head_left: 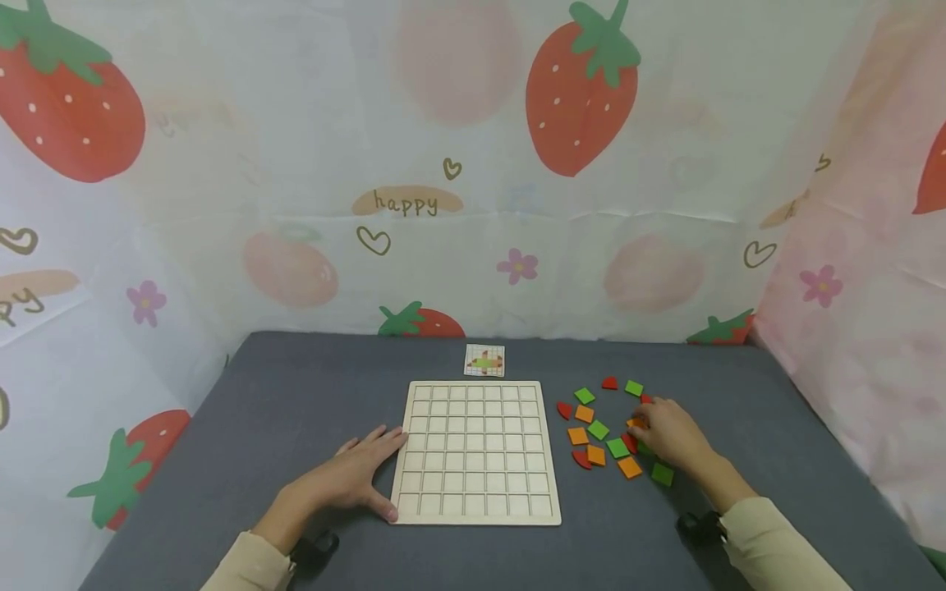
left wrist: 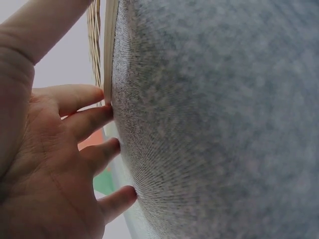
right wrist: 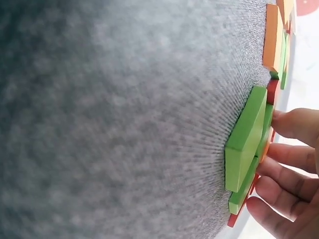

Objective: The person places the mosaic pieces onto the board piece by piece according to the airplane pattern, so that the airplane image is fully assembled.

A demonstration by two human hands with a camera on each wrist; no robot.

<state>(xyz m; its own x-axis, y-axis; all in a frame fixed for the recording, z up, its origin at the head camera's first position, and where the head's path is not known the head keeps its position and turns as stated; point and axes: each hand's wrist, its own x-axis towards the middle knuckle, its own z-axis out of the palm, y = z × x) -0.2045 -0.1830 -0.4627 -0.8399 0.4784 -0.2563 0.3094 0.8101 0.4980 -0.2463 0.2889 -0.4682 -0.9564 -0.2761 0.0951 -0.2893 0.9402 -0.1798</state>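
A pale wooden grid board (head_left: 476, 451) lies flat on the grey table (head_left: 296, 394), its cells bare. My left hand (head_left: 362, 472) rests flat beside the board's left edge, fingers straight and thumb against the front corner; in the left wrist view the fingertips (left wrist: 102, 117) meet the board's rim (left wrist: 107, 50). To the right lie several loose tiles: green squares (head_left: 598, 429), orange squares (head_left: 629, 466) and red curved pieces (head_left: 565, 409). My right hand (head_left: 665, 435) lies over this scatter, fingertips on an orange tile (head_left: 636, 423). Up close, its fingers (right wrist: 291, 164) touch green tiles (right wrist: 246, 139).
A small pattern card (head_left: 484, 360) lies just behind the board. Strawberry-print cloth walls (head_left: 473, 164) enclose the table at the back and both sides. An orange tile (right wrist: 273, 37) stands out in the right wrist view.
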